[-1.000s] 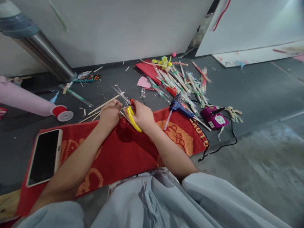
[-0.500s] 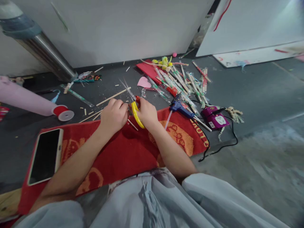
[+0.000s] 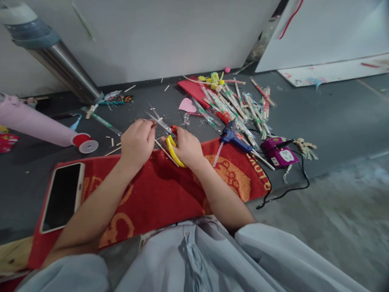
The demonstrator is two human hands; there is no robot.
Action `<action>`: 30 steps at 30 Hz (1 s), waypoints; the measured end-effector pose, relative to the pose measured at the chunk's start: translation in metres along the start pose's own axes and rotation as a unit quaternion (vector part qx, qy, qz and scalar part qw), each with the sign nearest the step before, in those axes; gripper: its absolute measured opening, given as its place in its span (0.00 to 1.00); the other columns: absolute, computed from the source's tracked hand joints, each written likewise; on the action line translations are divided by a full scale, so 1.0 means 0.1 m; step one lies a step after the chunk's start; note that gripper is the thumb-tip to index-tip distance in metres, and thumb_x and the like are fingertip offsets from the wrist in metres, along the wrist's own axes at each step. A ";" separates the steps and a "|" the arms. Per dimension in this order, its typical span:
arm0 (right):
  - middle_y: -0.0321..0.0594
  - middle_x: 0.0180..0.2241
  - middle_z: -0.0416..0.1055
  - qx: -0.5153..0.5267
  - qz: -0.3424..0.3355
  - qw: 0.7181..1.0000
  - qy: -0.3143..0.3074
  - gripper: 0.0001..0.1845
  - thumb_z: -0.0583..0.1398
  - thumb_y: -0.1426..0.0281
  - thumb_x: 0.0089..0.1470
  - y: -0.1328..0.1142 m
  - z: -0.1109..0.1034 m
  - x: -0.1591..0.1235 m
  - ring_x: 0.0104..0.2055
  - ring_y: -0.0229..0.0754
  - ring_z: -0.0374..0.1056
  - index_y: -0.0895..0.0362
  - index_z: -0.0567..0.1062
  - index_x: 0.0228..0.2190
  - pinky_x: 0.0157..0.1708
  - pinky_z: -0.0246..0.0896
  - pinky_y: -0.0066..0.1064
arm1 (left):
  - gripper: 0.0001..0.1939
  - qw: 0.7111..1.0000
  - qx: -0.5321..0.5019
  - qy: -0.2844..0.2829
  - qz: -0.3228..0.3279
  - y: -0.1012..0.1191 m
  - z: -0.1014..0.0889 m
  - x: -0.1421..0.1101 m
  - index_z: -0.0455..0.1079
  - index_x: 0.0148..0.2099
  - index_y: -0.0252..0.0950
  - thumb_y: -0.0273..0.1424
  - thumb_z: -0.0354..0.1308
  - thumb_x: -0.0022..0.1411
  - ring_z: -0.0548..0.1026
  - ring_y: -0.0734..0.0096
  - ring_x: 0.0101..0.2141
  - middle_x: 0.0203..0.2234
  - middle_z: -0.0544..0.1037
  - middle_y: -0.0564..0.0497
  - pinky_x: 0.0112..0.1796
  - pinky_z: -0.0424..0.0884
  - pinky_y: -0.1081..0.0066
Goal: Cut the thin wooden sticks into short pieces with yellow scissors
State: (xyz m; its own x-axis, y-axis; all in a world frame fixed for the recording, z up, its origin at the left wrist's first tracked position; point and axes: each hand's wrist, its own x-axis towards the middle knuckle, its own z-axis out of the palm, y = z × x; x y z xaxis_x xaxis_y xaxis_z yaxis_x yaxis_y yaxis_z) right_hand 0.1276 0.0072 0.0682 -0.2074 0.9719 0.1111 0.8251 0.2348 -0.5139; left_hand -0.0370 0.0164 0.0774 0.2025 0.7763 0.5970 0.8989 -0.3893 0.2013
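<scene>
My right hand [image 3: 186,147] grips yellow-handled scissors [image 3: 170,147], their blades [image 3: 157,121] pointing up and left over the dark floor. My left hand [image 3: 137,142] is closed in a pinch on a thin wooden stick [image 3: 165,153] that runs down and right towards the scissors' handles. Both hands work at the far edge of a red towel [image 3: 152,194] with orange patterns. Small wood chips lie scattered on the floor just beyond them.
A phone [image 3: 62,196] lies on the towel's left. A blue glue gun [image 3: 232,137], a purple power strip [image 3: 278,152] with black cable and a heap of wrapped sticks [image 3: 237,103] lie right. A pink roll [image 3: 33,123], red ribbon spool [image 3: 85,142] and metal pipe [image 3: 57,61] are left.
The long stick that lay across the floor from my left hand is gone from there. Both hands shifted slightly up, and the scissors' blades now point further left.
</scene>
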 end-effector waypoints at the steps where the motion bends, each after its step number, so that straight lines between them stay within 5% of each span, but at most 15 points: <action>1: 0.51 0.39 0.74 0.001 -0.004 1.000 0.000 0.35 0.46 0.43 0.59 0.00 0.00 0.00 0.40 0.49 0.71 0.62 0.68 0.45 0.40 0.61 0.35 | 0.14 1.000 -0.005 0.005 0.008 -0.02 0.01 0.00 0.72 0.41 0.36 0.34 0.46 0.68 0.75 0.63 0.37 0.34 0.78 0.45 0.39 0.68 0.65; 16: 0.50 0.38 0.72 0.004 -0.079 0.996 0.031 0.36 0.46 0.40 0.56 0.06 0.03 -0.01 0.41 0.49 0.69 0.60 0.66 0.41 0.41 0.62 0.37 | 0.14 0.996 -0.061 -0.020 0.064 -0.22 0.02 -0.03 0.74 0.42 0.38 0.26 0.47 0.63 0.77 0.65 0.43 0.40 0.80 0.47 0.46 0.72 0.65; 30: 0.50 0.39 0.74 0.001 -0.007 1.000 -0.027 0.34 0.46 0.43 0.59 -0.04 -0.01 -0.03 0.39 0.49 0.72 0.61 0.68 0.42 0.38 0.60 0.34 | 0.15 0.996 0.012 -0.030 0.086 -0.20 0.03 -0.05 0.72 0.46 0.37 0.29 0.44 0.66 0.77 0.64 0.39 0.35 0.80 0.46 0.41 0.71 0.65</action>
State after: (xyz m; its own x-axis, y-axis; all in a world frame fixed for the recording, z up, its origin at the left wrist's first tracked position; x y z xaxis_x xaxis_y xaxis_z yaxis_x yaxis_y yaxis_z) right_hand 0.1256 0.0032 0.0704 -0.2480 0.9661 0.0720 0.8209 0.2491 -0.5139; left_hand -0.0550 0.0224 0.0681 0.3758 0.7277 0.5738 0.8577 -0.5076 0.0821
